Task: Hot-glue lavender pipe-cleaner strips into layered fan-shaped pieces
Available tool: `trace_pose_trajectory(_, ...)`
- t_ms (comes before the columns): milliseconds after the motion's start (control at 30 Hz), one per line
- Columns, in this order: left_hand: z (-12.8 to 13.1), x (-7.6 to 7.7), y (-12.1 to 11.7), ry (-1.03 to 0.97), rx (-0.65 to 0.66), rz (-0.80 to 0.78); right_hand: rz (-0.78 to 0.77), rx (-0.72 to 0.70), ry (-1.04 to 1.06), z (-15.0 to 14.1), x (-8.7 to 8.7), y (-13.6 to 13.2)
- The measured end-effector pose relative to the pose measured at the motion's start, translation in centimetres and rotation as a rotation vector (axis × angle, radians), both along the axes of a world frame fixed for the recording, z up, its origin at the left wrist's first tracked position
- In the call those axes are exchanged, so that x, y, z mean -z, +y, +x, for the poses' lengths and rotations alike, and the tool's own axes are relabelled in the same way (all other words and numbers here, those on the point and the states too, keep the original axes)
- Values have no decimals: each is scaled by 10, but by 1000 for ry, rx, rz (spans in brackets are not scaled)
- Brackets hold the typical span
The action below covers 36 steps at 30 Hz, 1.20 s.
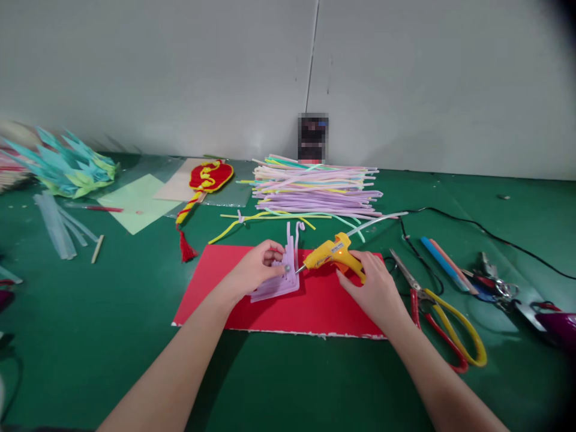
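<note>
Head view: your left hand point(257, 270) pinches the lilac stem piece point(275, 288) over the red board point(315, 309); keep your right hand point(373, 285), curled round the glue gun point(330, 252), steady, nozzle tracking the edge.

Beyond my green table point(90, 360) rises a plain grey wall point(180, 72), split by a thin dark seam point(312, 57) that leans slightly from upright. Soft, pale light lies over the wall, with dim shadows low down near the table's far edge.
</note>
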<state>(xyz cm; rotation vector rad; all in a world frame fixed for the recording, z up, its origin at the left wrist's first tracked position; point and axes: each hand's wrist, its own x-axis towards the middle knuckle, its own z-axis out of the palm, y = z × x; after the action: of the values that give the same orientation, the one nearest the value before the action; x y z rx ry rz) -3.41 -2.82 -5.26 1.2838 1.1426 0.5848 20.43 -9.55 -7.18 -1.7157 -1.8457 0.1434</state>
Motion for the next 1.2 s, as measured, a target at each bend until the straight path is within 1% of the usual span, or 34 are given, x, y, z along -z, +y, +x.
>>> trace_pose_trajectory(333,0,-1,0,-36,-13,-29,7,-13,0,1,1,-1)
trace_pose_trajectory(767,-2,4,1,-61,-18,-45,18,-19,7,3,4,-1)
trace_pose_trajectory(967,-3,8,3,-86,-17,-39,26,-31,8,4,6,-1)
trace_pose_trajectory(1200,-4,10,3,-86,-12,-34,11,-24,9,3,5,-1)
